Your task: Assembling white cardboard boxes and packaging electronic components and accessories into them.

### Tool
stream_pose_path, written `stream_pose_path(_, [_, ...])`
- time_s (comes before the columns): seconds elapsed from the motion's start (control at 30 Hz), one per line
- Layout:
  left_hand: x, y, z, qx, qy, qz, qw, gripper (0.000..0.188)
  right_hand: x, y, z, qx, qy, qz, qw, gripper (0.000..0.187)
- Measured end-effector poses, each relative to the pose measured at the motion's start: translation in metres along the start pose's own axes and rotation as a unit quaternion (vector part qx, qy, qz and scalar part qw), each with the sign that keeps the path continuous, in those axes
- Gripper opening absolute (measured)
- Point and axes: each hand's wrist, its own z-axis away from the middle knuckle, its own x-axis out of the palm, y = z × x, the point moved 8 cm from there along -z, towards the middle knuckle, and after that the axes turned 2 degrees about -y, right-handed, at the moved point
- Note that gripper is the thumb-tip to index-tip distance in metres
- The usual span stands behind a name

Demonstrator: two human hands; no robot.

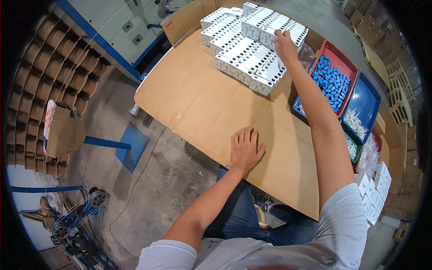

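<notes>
My left hand lies palm down near the front edge of the cardboard-covered table, fingers stretched out and holding nothing. My right arm reaches far across to a stack of small white boxes with black marks on their edges. There my right hand has its fingers bent over a white box at the right part of the upper layer, seemingly gripping it. The hand hides part of that box. The boxes stand in tight rows, two layers high at the back.
Right of my forearm sit a red tray with blue plastic parts, a blue tray with white parts and a green tray. Clear plastic bags and more white boxes are at the near right. A blue-legged stand is at left.
</notes>
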Motion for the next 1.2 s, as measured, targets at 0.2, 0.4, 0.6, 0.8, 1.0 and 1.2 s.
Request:
stream_pose_path(0.2, [0.005, 0.001, -0.002, 0.001, -0.006, 0.004, 1.0, 0.046, 0.006, 0.008, 0.003, -0.011, 0.012, 0.027, 1.0, 0.027])
stream_pose_path(0.4, [0.001, -0.001, -0.002, -0.001, -0.005, -0.004, 1.0, 0.045, 0.002, -0.01, -0.003, -0.028, 0.029, 0.057, 0.998, 0.026])
stream_pose_path(0.6, [0.002, 0.004, -0.002, 0.002, -0.006, 0.005, 1.0, 0.045, 0.006, -0.001, -0.008, -0.029, 0.016, 0.074, 0.997, 0.03])
stream_pose_path(0.8, [0.001, 0.004, -0.002, -0.002, -0.004, -0.002, 1.0, 0.045, 0.006, -0.008, -0.005, -0.05, 0.029, 0.085, 0.995, 0.03])
stream_pose_path(1.0, [0.0, 0.003, -0.002, -0.007, -0.006, 0.002, 1.0, 0.044, 0.006, -0.011, -0.007, -0.037, 0.023, 0.074, 0.996, 0.033])
stream_pose_path(1.2, [-0.003, 0.005, -0.005, 0.003, 0.004, 0.006, 1.0, 0.041, -0.008, -0.012, -0.004, -0.02, 0.027, 0.036, 0.999, 0.037])
